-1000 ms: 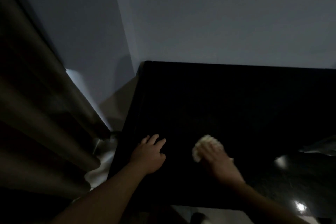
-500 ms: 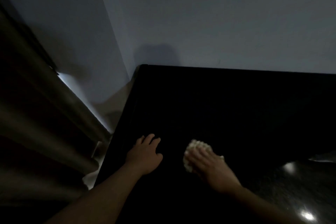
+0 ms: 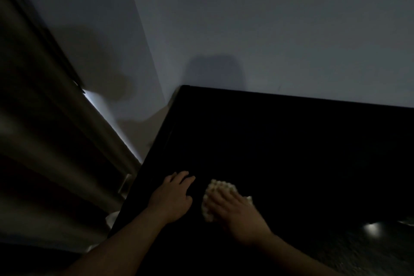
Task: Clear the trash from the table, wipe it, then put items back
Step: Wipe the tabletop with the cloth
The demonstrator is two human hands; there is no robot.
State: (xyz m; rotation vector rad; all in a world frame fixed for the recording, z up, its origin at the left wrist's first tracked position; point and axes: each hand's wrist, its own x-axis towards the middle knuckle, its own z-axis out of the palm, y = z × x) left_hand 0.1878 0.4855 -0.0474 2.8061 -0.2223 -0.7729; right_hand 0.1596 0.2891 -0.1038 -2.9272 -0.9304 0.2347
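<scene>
Cloth (image 3: 220, 188) lies on the dark tabletop (image 3: 291, 152), pressed under the flat, straight-fingered right hand (image 3: 237, 215); at its nine o'clock, the left hand (image 3: 172, 199) rests empty, fingers loosely spread.

Surface (image 3: 291, 145) in wall corner; curtain (image 3: 44, 141) left of it. On surface: cloth (image 3: 218, 188) under right hand (image 3: 237, 215), left hand (image 3: 172, 199) just left.

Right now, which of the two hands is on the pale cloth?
The right hand, laid flat over the pale cloth. The left hand rests bare on the dark table beside it, holding nothing.
</scene>
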